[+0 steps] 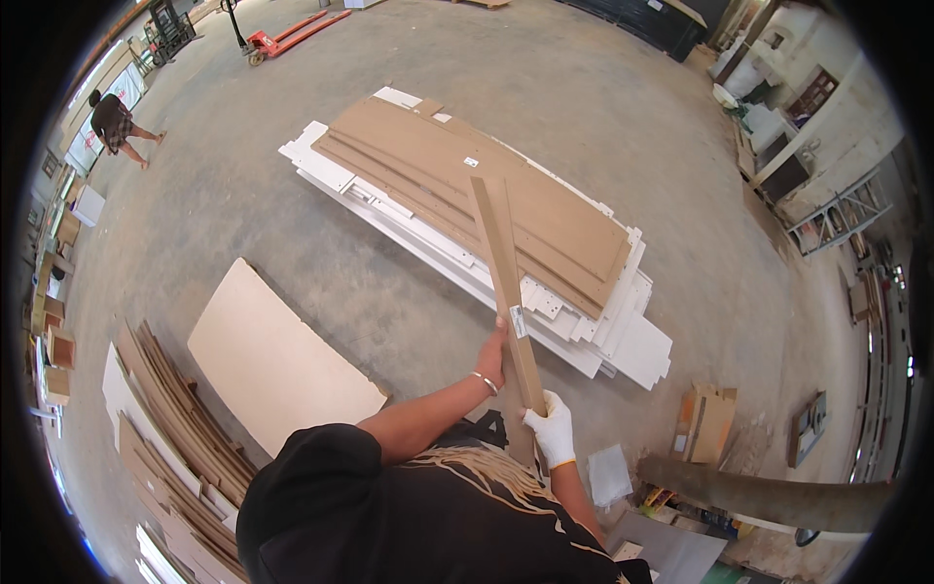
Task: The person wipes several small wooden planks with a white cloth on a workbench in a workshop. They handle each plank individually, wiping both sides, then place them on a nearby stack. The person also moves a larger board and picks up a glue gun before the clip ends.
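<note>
A long narrow brown board (pixel 506 277) slants up and away in front of me, with a small white label on its near half. My left hand (pixel 494 358), bare and with a bracelet at the wrist, is closed on the board's left side; most of its fingers are hidden behind it. Farther down, my right hand (pixel 553 428) wears a white glove and grips the right side close to the near end. Past the board lies a low stack of white panels (pixel 637 348), topped by brown panels (pixel 428 146). The board's far end overlaps this stack in the view.
A pale sheet (pixel 282 350) lies on the floor at left, beside several stacked brown boards (pixel 180 409). On the right are an opened cardboard box (pixel 708 423) and a thick horizontal pipe (pixel 769 494). A red pallet jack (pixel 292 37) and another person (pixel 115 122) are far off.
</note>
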